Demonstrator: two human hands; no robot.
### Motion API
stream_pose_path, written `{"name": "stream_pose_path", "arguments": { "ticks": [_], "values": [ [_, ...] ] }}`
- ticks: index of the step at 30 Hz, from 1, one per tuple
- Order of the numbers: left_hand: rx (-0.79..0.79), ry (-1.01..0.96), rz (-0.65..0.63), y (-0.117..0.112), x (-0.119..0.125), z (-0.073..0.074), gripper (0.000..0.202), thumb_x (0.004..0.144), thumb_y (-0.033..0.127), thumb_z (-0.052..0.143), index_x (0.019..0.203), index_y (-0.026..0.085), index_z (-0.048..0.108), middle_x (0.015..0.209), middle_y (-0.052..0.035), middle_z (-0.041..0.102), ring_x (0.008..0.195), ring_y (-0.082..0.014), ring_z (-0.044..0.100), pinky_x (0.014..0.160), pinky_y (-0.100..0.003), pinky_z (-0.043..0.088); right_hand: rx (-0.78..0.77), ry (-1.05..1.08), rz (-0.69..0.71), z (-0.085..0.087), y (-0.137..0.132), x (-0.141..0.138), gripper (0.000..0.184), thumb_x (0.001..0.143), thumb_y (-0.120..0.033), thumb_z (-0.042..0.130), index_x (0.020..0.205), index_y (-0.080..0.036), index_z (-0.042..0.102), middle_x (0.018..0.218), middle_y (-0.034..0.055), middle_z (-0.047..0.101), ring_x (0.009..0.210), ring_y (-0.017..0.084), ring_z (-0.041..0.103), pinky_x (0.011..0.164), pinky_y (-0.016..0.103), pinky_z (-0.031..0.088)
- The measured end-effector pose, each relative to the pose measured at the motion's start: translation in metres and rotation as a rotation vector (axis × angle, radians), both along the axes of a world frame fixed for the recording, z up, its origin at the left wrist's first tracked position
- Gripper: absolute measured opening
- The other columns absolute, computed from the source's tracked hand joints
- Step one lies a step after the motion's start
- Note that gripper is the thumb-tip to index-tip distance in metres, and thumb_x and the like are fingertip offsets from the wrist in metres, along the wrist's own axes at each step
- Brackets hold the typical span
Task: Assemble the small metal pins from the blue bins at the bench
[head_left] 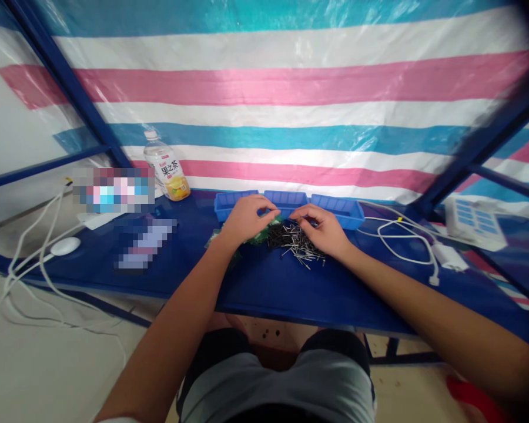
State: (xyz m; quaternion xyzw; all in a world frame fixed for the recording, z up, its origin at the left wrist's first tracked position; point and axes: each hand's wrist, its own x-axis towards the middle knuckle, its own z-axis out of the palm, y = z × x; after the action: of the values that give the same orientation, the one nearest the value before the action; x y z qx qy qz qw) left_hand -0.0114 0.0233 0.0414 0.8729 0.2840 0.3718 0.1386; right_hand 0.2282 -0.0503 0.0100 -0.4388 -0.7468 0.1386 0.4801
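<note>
A loose pile of dark metal nails or screws [293, 239] lies on the blue table [268, 282]. My right hand [324, 230] rests on the pile's right side, fingers curled and pinching among the pieces. My left hand [245, 217] sits at the pile's left, fingers bent down over small green pieces [261, 236]. What each hand grips is too small to name. Three blue plastic bins [286, 202] stand in a row just behind both hands.
A drink bottle [165, 171] stands at the back left. White cables [401, 241] and a white charger [445, 255] lie to the right, a white power strip [474, 220] beyond. More white cables and a round white device [65, 245] lie left. A striped tarp hangs behind.
</note>
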Motion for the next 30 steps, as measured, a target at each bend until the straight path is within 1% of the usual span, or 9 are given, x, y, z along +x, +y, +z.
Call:
{"name": "stream_pose_path", "arguments": {
  "ticks": [3, 7, 12, 15, 18, 21, 25, 28, 30],
  "values": [
    [-0.062, -0.121, 0.046, -0.004, 0.003, 0.002, 0.020, 0.096, 0.037, 0.069, 0.094, 0.024, 0.084, 0.095, -0.0083, 0.080, 0.080, -0.0197, 0.068, 0.077, -0.039, 0.052, -0.027, 0.023, -0.013, -0.002, 0.001, -0.001, 0.020, 0.100, -0.026, 0.059, 0.107, -0.028, 0.078, 0.109, 0.0051, 0.078, 0.102, 0.025, 0.073, 0.090, 0.045, 0.059],
    [-0.101, -0.192, 0.045, -0.007, 0.009, -0.003, 0.022, 0.098, 0.041, 0.069, 0.099, 0.024, 0.084, 0.099, -0.0072, 0.081, 0.083, -0.0191, 0.069, 0.074, -0.037, 0.051, -0.076, 0.108, -0.023, -0.006, 0.003, -0.003, 0.020, 0.098, -0.033, 0.068, 0.117, -0.028, 0.074, 0.112, 0.0061, 0.078, 0.104, 0.026, 0.074, 0.090, 0.046, 0.062],
    [-0.144, -0.230, 0.023, -0.010, 0.016, -0.007, 0.018, 0.098, 0.040, 0.071, 0.100, 0.026, 0.083, 0.101, -0.0047, 0.082, 0.086, -0.0181, 0.071, 0.076, -0.035, 0.052, -0.100, 0.186, -0.011, -0.009, 0.005, -0.004, 0.036, 0.094, -0.038, 0.075, 0.127, -0.028, 0.067, 0.115, 0.0089, 0.075, 0.108, 0.028, 0.073, 0.091, 0.048, 0.064],
    [-0.160, -0.265, 0.009, -0.012, 0.019, -0.007, 0.017, 0.097, 0.038, 0.072, 0.100, 0.026, 0.083, 0.101, -0.0045, 0.082, 0.089, -0.0187, 0.073, 0.079, -0.035, 0.055, -0.118, 0.198, -0.008, -0.009, 0.005, -0.004, 0.036, 0.095, -0.039, 0.074, 0.128, -0.028, 0.066, 0.118, 0.0101, 0.074, 0.109, 0.028, 0.073, 0.092, 0.049, 0.063],
    [-0.183, -0.327, 0.048, -0.013, 0.019, -0.006, 0.016, 0.097, 0.038, 0.073, 0.099, 0.025, 0.083, 0.100, -0.0053, 0.082, 0.089, -0.0193, 0.074, 0.083, -0.036, 0.057, -0.130, 0.199, -0.016, -0.010, 0.005, -0.003, 0.034, 0.097, -0.040, 0.072, 0.128, -0.027, 0.067, 0.117, 0.0102, 0.074, 0.108, 0.028, 0.073, 0.091, 0.049, 0.063],
    [-0.269, -0.414, 0.065, -0.012, 0.020, -0.006, 0.019, 0.096, 0.040, 0.075, 0.100, 0.023, 0.083, 0.098, -0.0068, 0.082, 0.088, -0.0201, 0.075, 0.084, -0.037, 0.060, -0.136, 0.232, -0.009, -0.010, 0.007, -0.003, 0.035, 0.096, -0.043, 0.073, 0.127, -0.027, 0.067, 0.116, 0.0098, 0.074, 0.109, 0.028, 0.072, 0.092, 0.048, 0.063],
    [-0.423, -0.440, -0.033, -0.010, 0.022, -0.008, 0.024, 0.095, 0.042, 0.076, 0.106, 0.021, 0.081, 0.103, -0.0088, 0.083, 0.093, -0.0222, 0.077, 0.088, -0.040, 0.062, -0.212, 0.330, 0.047, -0.009, 0.009, -0.003, 0.040, 0.090, -0.046, 0.080, 0.124, -0.027, 0.068, 0.108, 0.0073, 0.077, 0.100, 0.026, 0.074, 0.092, 0.048, 0.064],
    [-0.483, -0.389, -0.107, -0.008, 0.023, -0.011, 0.024, 0.095, 0.041, 0.076, 0.109, 0.021, 0.080, 0.109, -0.0100, 0.082, 0.101, -0.0237, 0.077, 0.092, -0.042, 0.063, -0.300, 0.411, 0.096, -0.007, 0.010, -0.004, 0.038, 0.085, -0.048, 0.084, 0.113, -0.027, 0.069, 0.100, 0.0046, 0.079, 0.087, 0.024, 0.074, 0.089, 0.048, 0.065],
    [-0.526, -0.369, -0.158, -0.008, 0.024, -0.013, 0.026, 0.093, 0.038, 0.077, 0.113, 0.021, 0.077, 0.114, -0.0109, 0.082, 0.105, -0.0246, 0.078, 0.095, -0.043, 0.063, -0.320, 0.445, 0.087, -0.006, 0.010, -0.004, 0.036, 0.083, -0.049, 0.085, 0.106, -0.027, 0.068, 0.096, 0.0035, 0.079, 0.082, 0.022, 0.074, 0.087, 0.047, 0.066]
  ]
}}
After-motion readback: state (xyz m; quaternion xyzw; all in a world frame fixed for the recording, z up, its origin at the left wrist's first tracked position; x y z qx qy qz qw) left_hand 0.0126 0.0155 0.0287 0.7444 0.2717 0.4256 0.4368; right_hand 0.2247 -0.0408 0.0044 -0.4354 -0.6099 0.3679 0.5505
